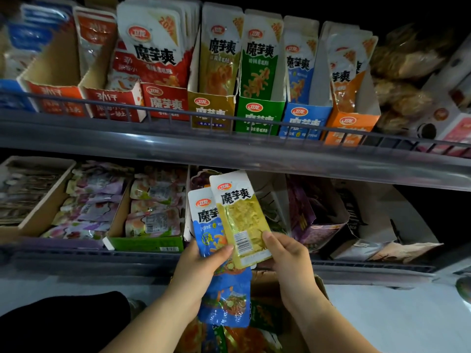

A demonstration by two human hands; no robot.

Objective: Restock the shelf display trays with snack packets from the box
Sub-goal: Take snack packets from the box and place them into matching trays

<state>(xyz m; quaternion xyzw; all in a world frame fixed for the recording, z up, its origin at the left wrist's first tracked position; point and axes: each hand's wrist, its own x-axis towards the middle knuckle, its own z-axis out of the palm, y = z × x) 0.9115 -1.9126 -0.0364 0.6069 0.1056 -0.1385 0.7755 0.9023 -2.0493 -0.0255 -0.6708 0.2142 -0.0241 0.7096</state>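
Observation:
My left hand (201,263) holds several blue snack packets (204,220), thumb across their front. My right hand (285,253) pinches a yellow packet (240,215) at its lower right edge; it overlaps the blue ones. Both are held up in front of the lower shelf. The cardboard box (262,278) sits below my hands with more packets (237,337) in it. On the upper shelf stand display trays: red (165,103), dark yellow (211,110), green (258,115), blue (303,122), orange (349,127).
A grey shelf rail (229,151) runs between the upper and lower shelves. The lower shelf holds a green tray (147,244) of packets, purple bags (313,220) and a brown carton (38,197). Bagged bread-like goods (402,80) fill the upper right.

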